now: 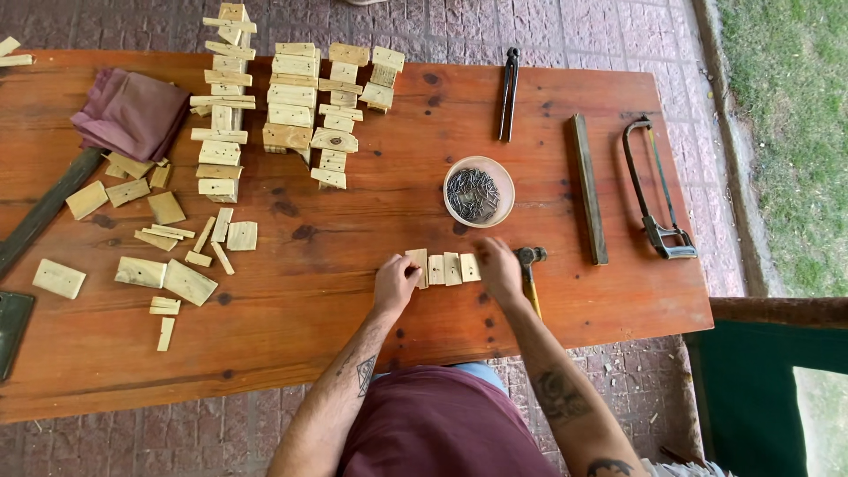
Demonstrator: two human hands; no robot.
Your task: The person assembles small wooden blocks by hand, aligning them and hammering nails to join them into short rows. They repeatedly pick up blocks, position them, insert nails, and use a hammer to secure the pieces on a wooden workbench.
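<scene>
Pale wood: a row of four small blocks [442, 268] sat near the table's [353, 336] front edge, about centre. Left hand [395, 284] pressed the row's 9 o'clock end, fingers curled onto the end block. Right hand [498, 269] closed off the 3 o'clock end, fingers touching the last block. Hammer [529, 269] lay just at 3 o'clock of the right hand. Bowl of nails [478, 192] stood at 12 o'clock of the row, near. Stacked offcuts [291, 106] lay well apart at 10 o'clock.
</scene>
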